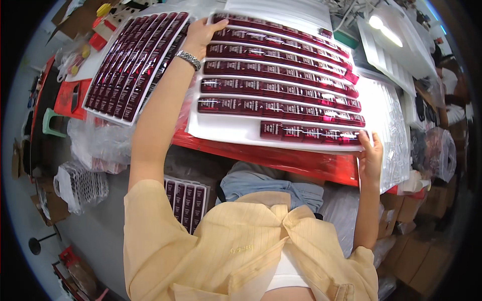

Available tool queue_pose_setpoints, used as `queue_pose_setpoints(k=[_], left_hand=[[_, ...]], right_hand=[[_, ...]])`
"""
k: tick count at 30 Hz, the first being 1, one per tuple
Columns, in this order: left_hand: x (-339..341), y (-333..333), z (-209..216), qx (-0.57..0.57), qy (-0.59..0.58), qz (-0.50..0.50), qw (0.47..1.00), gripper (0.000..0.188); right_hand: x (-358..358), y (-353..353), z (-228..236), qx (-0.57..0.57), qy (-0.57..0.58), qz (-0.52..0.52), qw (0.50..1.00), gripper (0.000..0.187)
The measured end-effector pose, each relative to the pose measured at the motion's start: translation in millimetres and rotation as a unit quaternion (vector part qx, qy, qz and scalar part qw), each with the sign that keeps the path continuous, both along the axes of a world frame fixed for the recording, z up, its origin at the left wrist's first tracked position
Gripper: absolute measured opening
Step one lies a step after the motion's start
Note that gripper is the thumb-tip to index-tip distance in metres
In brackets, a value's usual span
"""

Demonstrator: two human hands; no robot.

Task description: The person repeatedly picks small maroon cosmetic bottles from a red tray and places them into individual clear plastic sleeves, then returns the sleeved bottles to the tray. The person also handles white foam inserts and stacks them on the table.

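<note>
1. A white rectangular tray is over the red-covered counter, bearing rows of glossy dark-red small packages; the nearest row is shorter, toward the tray's right side.
2. The person's hands are apart: the left hand grips the tray's far-left corner, thumb on top; the right hand pinches its near-right corner.
3. Left of the tray sits a similarly filled white tray.
4. Right of it lie translucent plastic trays.
5. A pale-green plastic stool stands farther left of the tray.
</note>
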State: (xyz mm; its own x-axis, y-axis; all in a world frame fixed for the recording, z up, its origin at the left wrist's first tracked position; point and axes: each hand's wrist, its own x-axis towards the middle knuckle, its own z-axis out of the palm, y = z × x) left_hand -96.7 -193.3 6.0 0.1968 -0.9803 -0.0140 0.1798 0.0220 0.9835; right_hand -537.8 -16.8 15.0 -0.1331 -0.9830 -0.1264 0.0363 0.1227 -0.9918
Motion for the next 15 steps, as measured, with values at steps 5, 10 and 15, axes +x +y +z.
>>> queue_pose_setpoints(k=[5, 10, 15], left_hand=[[5.0, -12.4, -12.9, 0.039, -0.013, 0.001, 0.999, 0.041], [13.0, -27.7, -4.2, 0.011, -0.256, 0.022, 0.966, 0.054], [46.5, 5.8, -7.1, -0.121, -0.605, 0.096, 0.781, 0.053]], right_hand=[[-17.1, 1.4, -5.4, 0.083, 0.159, 0.047, 0.983, 0.023], [-15.6, 3.8, -7.6, 0.048, 0.243, 0.043, 0.968, 0.029], [-66.4, 41.2, 10.9, 0.026, 0.270, -0.072, 0.960, 0.032]])
